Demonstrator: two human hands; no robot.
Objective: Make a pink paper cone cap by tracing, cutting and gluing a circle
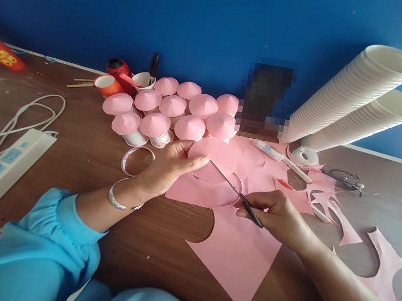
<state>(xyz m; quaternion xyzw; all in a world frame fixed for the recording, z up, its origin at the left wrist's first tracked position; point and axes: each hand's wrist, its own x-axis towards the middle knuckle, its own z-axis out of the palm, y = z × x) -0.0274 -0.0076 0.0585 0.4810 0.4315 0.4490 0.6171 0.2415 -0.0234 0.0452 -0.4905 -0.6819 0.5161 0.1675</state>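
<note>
we see left hand (169, 166) fingers pinching the pink paper circle (219, 156) at frame centre. right hand (275, 214) is closed round the scissors (245, 199), blade tip at the circle's edge. pink sheet (236, 259) lies below, lower centre. cone-capped cups (177, 110) sit behind, white cup stacks (357, 94) upper right. red cup (3, 56) upper left has yellow print we can't read.

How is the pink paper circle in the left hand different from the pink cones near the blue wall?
The pink circle is flat; the pink cones rise to a point. The circle is held by the left hand, with scissors at its edge; the cones sit on small white cups. Both look like the same pink paper.
</note>
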